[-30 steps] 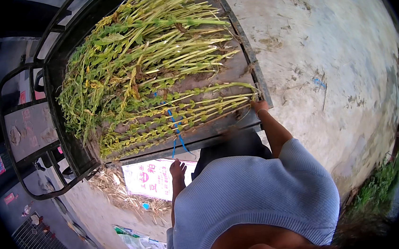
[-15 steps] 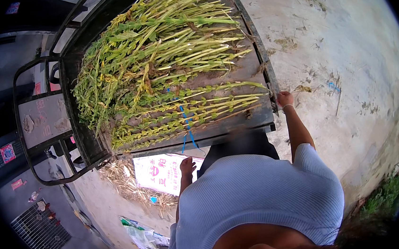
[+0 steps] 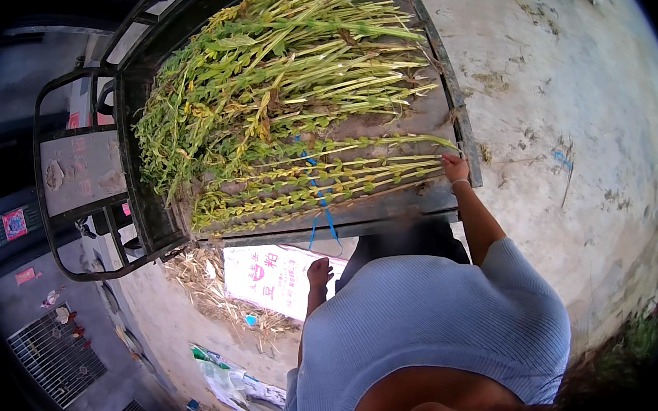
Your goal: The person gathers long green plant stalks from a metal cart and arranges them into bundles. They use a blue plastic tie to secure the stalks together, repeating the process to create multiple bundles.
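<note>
Cut green-yellow plant stalks with pods along them lie side by side on the flat bed of a dark metal cart, cut ends to the right. My right hand is at the cut ends of the nearer stalks, by the bed's right edge; its fingers are closed on a stalk end. A blue cord runs under these stalks and hangs over the near edge. Below that edge, my left hand hangs with its fingers curled in and nothing visible in it.
A thick pile of leafy stalks covers the far part of the bed. The cart's metal frame rises at left. A white printed sack and dry straw lie on the ground at lower left. Concrete ground stretches to the right.
My right hand has moved from outside the cart's right edge in to the stalk ends. My left hand stays curled below the near edge. The view has shifted slightly.
</note>
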Demonstrator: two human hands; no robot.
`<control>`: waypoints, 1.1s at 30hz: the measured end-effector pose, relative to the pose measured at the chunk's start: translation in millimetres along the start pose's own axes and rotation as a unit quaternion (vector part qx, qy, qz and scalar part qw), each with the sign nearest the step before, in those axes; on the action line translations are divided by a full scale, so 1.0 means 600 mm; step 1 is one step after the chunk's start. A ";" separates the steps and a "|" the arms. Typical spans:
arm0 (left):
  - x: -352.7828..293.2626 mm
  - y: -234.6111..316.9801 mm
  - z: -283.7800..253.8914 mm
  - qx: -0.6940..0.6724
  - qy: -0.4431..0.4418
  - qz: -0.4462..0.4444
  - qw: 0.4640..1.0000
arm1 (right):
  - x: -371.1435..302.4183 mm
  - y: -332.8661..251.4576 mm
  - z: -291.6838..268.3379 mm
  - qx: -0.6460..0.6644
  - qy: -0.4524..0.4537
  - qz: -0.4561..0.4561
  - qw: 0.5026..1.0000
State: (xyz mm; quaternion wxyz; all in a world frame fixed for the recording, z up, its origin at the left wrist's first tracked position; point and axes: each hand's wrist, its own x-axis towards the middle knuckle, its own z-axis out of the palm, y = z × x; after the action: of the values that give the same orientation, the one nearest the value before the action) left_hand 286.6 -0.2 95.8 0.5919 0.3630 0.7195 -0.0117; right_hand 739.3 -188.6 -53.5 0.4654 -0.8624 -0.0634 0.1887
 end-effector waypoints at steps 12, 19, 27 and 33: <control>-0.022 -0.037 -0.013 -0.065 0.007 -0.032 0.997 | 0.043 -0.286 0.058 -0.358 -0.152 -0.301 0.871; -0.062 -0.053 -0.020 -0.061 0.033 0.002 0.998 | 0.001 -0.340 0.292 -0.471 -0.302 -0.343 0.755; -0.123 -0.093 -0.028 0.144 0.024 0.074 0.987 | 0.016 -0.359 0.356 -0.504 -0.301 -0.390 0.709; -0.065 -0.219 -0.064 0.375 -0.077 0.203 0.901 | -0.015 -0.440 0.290 0.005 -0.594 -0.127 0.794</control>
State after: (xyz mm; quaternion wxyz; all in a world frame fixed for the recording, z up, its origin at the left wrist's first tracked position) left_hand 185.0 -99.6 86.7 0.4553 0.6940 0.5250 -0.1878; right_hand 681.4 91.8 81.2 0.3605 -0.5623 -0.4350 0.6038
